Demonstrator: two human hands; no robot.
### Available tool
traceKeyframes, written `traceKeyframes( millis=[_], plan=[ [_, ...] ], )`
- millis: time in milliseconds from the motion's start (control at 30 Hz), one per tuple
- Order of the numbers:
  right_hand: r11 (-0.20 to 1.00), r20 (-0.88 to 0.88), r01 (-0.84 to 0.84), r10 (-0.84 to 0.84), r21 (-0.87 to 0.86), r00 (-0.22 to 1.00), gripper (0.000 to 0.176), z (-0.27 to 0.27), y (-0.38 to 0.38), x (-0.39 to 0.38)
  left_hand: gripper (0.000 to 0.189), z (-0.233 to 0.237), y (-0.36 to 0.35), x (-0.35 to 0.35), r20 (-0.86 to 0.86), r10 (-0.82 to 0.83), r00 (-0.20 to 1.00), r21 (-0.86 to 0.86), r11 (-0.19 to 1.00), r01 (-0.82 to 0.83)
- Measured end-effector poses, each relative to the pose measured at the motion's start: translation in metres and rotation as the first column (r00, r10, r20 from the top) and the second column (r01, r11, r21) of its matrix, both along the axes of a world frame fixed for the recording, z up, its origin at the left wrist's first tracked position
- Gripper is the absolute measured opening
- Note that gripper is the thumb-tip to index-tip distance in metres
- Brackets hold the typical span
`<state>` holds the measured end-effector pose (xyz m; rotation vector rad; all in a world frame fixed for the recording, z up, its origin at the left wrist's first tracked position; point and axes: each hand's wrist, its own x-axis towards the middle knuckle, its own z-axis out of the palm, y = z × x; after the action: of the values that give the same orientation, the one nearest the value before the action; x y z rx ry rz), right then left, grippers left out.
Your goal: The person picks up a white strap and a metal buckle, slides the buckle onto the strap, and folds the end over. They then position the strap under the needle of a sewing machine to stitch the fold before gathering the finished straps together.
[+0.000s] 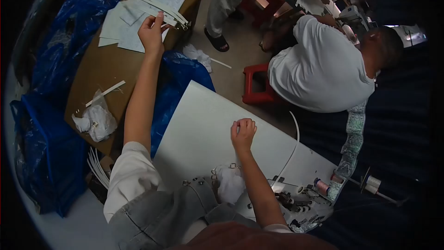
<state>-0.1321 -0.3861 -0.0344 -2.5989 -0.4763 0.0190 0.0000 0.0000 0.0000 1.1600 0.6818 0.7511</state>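
Note:
My left hand point(151, 34) reaches over a brown cardboard box, its thumb and fingers closed on a bundle of thin white straps point(155, 3). Small metal pieces point(185, 26) show at the right end of the straps. Beneath them lie several white paper sheets point(111, 25). My right hand point(243, 134) rests on the white sewing table point(194, 125) with its fingers curled in, and nothing shows in them. Nearer my body, a white plastic bag point(230, 184) with metal buckles point(232, 165) beside it lies at the table's near edge.
The cardboard box point(104, 65) also carries a clear bag point(101, 122) of white material. Blue plastic sheeting point(51, 143) surrounds it. A sewing machine point(296, 203) and thread spools point(322, 186) stand lower right. A co-worker point(319, 65) sits on a red stool point(255, 83); another person stands behind.

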Motion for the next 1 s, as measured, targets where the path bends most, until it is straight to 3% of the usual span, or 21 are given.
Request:
traceKeyframes(
  millis=[67,100,167,200,233,300,367,400,467,667,733,833,933,1000],
  plan=[
    [0.998,0.005,0.009,-0.01,0.063,1.0,0.017,-0.031,0.018,0.031,0.016,0.064,-0.03,-0.004,0.103,-0.066,0.993,0.05,0.997,0.061],
    [0.996,0.193,0.007,-0.024,0.088,0.981,0.017,0.003,0.0,0.061,0.015,0.153,-0.074,-0.022,0.314,-0.106,0.943,0.08,0.993,0.085],
    [0.981,0.012,0.014,-0.016,0.192,1.0,0.016,0.01,-0.004,0.073,0.013,0.212,-0.116,-0.068,0.375,-0.148,0.915,0.101,0.988,0.118],
    [0.834,-0.371,0.24,-0.046,0.497,0.927,0.016,0.037,-0.001,0.08,0.015,0.234,-0.134,-0.089,0.411,-0.235,0.881,0.128,0.971,0.2],
    [0.579,-0.681,0.523,0.078,0.626,0.728,0.019,0.077,0.002,0.083,0.016,0.251,-0.15,-0.109,0.445,-0.319,0.837,0.154,0.948,0.28],
    [0.376,-0.375,0.238,0.348,0.895,0.859,0.031,0.169,0.006,0.054,0.015,0.278,-0.183,-0.15,0.45,-0.43,0.783,0.206,0.903,0.377],
    [0.124,-0.195,0.153,0.509,0.98,0.838,0.04,0.252,-0.009,0.004,0.014,0.296,-0.22,-0.185,0.442,-0.569,0.694,0.251,0.821,0.513],
    [0.122,-0.199,0.159,0.499,0.98,0.843,0.04,0.28,-0.023,-0.017,0.014,0.304,-0.239,-0.199,0.439,-0.577,0.689,0.249,0.814,0.524],
    [0.065,0.04,-0.099,0.603,0.993,0.797,0.037,0.318,-0.058,-0.059,0.014,0.317,-0.281,-0.227,0.441,-0.656,0.613,0.305,0.752,0.585],
    [0.154,-0.082,-0.011,0.583,0.988,0.808,0.016,0.353,-0.162,-0.145,0.016,0.338,-0.395,-0.298,0.426,-0.66,0.618,0.302,0.748,0.591],
    [0.278,-0.133,-0.03,0.549,0.96,0.825,0.011,0.362,-0.193,-0.162,0.016,0.34,-0.425,-0.314,0.409,-0.665,0.624,0.304,0.745,0.594],
    [0.347,-0.051,-0.122,0.451,0.93,0.891,0.011,0.365,-0.227,-0.183,0.018,0.341,-0.458,-0.336,0.386,-0.686,0.617,0.324,0.727,0.605],
    [0.344,0.068,-0.226,0.415,0.912,0.907,0.012,0.358,-0.25,-0.193,0.018,0.342,-0.474,-0.348,0.383,-0.742,0.55,0.421,0.67,0.611],
    [0.271,0.014,-0.148,0.443,0.951,0.897,0.016,0.362,-0.261,-0.198,0.017,0.346,-0.473,-0.355,0.442,-0.776,0.451,0.247,0.588,0.77]
  ],
)
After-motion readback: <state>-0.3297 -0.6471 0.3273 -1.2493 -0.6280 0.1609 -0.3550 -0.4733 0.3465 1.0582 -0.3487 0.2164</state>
